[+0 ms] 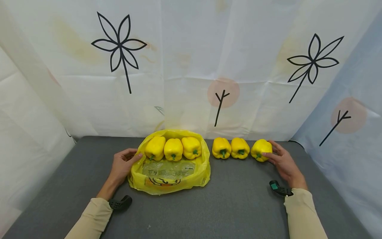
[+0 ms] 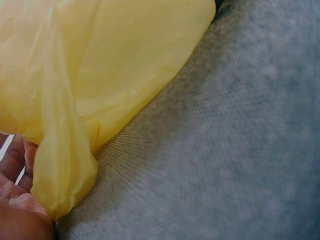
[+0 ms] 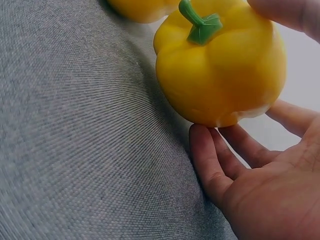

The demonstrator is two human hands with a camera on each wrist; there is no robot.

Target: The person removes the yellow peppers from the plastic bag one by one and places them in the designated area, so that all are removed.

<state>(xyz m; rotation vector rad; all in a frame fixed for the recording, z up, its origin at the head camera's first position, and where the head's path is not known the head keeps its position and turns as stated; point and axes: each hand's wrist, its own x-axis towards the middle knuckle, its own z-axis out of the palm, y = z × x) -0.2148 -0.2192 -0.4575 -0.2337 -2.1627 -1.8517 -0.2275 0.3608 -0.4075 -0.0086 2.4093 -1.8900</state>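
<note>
A yellow plastic bag (image 1: 169,189) lies with its mouth spread wide, and three yellow bell peppers (image 1: 173,149) sit in a row inside it. My left hand (image 1: 126,162) holds the bag's left rim, thumb over the edge; in the left wrist view, a gathered fold of the bag (image 2: 65,170) hides part of the fingers. At the right, my right hand (image 1: 283,162) grips a single yellow bell pepper (image 1: 261,150) between thumb and fingers. Its green stem (image 3: 202,27) faces the camera in the right wrist view, with fingertips touching its side and underside.
Two more yellow bell peppers (image 1: 221,148) stand side by side between the bag and the right hand. Everything rests on a grey table (image 1: 209,212). A white printed curtain (image 1: 185,99) hangs along the back edge and both sides.
</note>
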